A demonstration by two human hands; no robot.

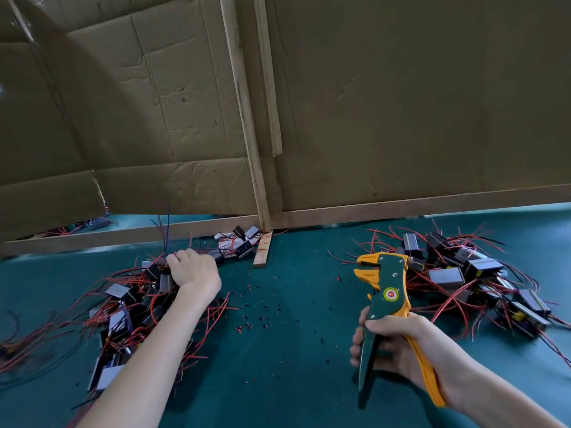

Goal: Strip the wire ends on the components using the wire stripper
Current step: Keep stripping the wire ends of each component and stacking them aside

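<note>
Right hand [392, 344] gripping the wire stripper [387, 291], left hand [193, 271] reaching into the components [133, 304].
Right fingers are wrapping both handles, the tool's long axis running up and away from them, jaws gaping leftward toward the other hand, on nothing. Left fingers are curling into the pile just beneath them; whether they are pinching a piece is hidden.
</note>
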